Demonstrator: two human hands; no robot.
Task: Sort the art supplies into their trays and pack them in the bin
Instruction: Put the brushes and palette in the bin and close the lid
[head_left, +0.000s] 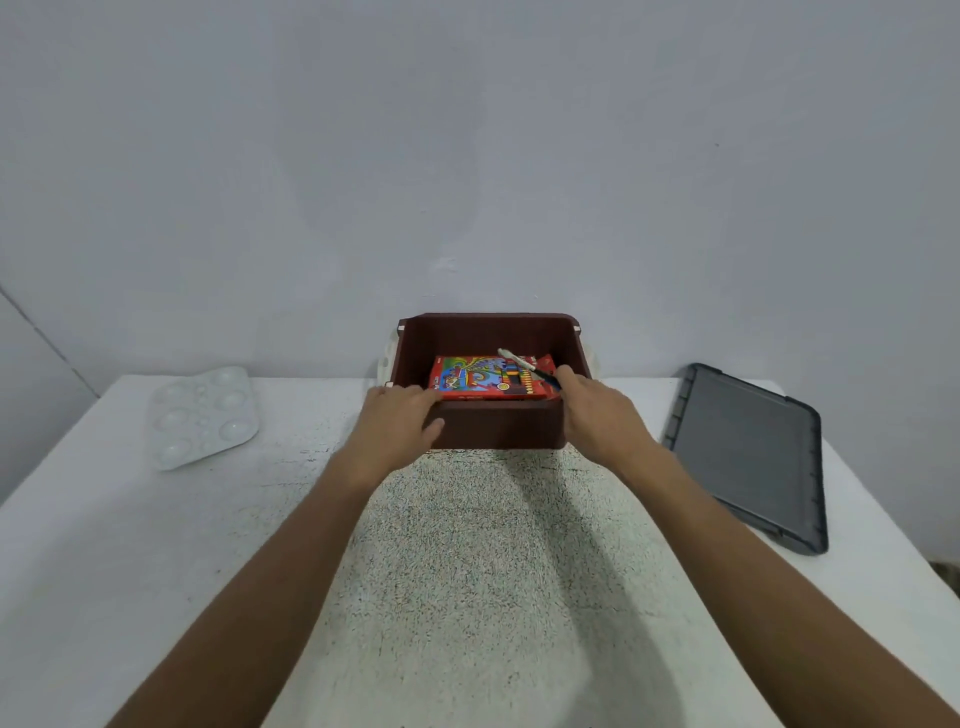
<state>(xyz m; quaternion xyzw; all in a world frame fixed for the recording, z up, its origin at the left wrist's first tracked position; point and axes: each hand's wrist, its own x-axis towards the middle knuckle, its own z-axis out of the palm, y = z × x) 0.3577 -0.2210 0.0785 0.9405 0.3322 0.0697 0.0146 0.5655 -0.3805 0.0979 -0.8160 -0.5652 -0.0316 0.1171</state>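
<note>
Brown plastic bin (493, 426) sits back-centre on the speckled, nubbly tabletop (493, 571), holding a red crayon box (483, 376), cartoon print, writing unreadable, with a slim white-and-dark pen (522, 362) lying across it. Left hand (397, 421) grips the near-left corner, fingers over the rim, thumb on the front wall; right hand (597, 410) has its fingers at the pen's dark end, can't tell if pinching. White round-welled palette (202, 415) left, flat grey tray (748, 457) right.

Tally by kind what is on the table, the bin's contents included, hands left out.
brown bin: 1
crayon box, inside the bin: 1
pen, above the box: 1
white palette: 1
grey tray: 1
Total: 5
</note>
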